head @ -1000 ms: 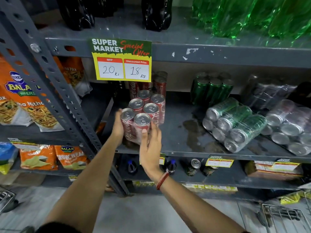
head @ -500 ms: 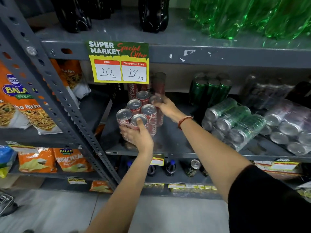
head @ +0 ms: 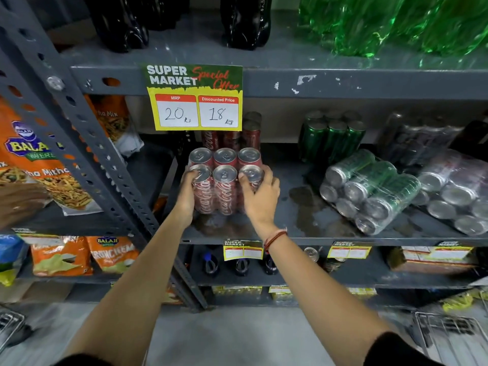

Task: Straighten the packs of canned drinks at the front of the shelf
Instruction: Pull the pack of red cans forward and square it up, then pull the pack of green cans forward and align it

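Six red cola cans, shrink-wrapped as one red pack (head: 224, 180), are standing upright near the front edge of the grey shelf (head: 303, 241), toward its left end beside the perforated upright post (head: 105, 165). We are holding this pack from both sides: our left hand (head: 188, 196) is pressing flat against its left face with the thumb hooked over the front-left can top, and our right hand (head: 260, 196) is wrapping its fingers over the front-right can top, a red thread bracelet (head: 274, 237) showing at the wrist. Both grips are clasping the pack, not clenched empty. The pack's front row is lying roughly parallel to the shelf's front edge. Behind it more red cans are standing under a yellow price tag (head: 195, 97) reading 20 and 18. Toward the right end of the shelf we are seeing a green pack (head: 369, 188) lying on its side, skewed to the edge, can ends facing us, and just beside it a clear-wrapped silver pack (head: 454, 196) also on its side. A dark wet-looking stain (head: 309, 204) is spreading on the shelf between the red and green packs.
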The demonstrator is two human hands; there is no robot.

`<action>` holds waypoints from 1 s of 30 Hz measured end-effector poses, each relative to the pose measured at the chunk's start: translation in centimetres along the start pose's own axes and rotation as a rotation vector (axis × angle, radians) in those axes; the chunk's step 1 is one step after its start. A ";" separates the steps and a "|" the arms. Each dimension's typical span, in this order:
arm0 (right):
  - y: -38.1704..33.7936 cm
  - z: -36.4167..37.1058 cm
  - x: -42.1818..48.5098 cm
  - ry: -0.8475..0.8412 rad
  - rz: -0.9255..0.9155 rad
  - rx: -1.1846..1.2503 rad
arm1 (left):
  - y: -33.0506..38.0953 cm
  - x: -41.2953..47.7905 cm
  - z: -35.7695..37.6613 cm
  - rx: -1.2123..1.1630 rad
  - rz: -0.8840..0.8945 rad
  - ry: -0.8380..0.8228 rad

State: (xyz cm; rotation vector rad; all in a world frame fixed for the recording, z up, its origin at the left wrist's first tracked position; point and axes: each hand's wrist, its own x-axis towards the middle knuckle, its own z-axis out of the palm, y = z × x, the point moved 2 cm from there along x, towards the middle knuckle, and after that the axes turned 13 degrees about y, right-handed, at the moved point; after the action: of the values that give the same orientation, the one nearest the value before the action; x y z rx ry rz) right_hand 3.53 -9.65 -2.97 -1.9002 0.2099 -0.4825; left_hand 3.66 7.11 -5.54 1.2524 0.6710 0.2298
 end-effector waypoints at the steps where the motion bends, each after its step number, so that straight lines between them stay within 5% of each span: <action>1: 0.0 -0.1 -0.3 0.017 0.004 -0.001 | 0.1 0.0 0.0 -0.007 0.007 -0.004; 7: 0.0 -0.4 -0.3 0.002 -0.014 -0.018 | -0.5 1.0 -0.1 0.014 -0.013 0.071; 11: 0.4 -1.8 1.0 -0.096 0.022 0.048 | -0.4 -0.4 0.0 0.067 0.032 0.302; 18: 2.7 -10.7 5.3 0.194 -0.009 0.089 | 0.3 -6.8 6.4 0.512 0.815 0.596; 21: 4.2 -16.0 7.5 0.370 -0.058 0.050 | 0.7 -9.2 12.0 0.574 0.965 0.420; 25: 8.1 -22.4 10.2 0.543 0.032 -0.059 | -0.1 -10.8 20.2 0.559 0.912 0.069; 30: 11.5 -25.8 12.7 0.322 0.407 -0.067 | -2.0 -10.0 28.4 0.775 0.793 -0.247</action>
State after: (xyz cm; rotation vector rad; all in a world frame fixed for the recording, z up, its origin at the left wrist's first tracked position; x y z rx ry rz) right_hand 4.90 -40.58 -2.81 -1.7731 0.8151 -0.5030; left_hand 11.94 -21.29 0.40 2.2242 -0.0139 0.4795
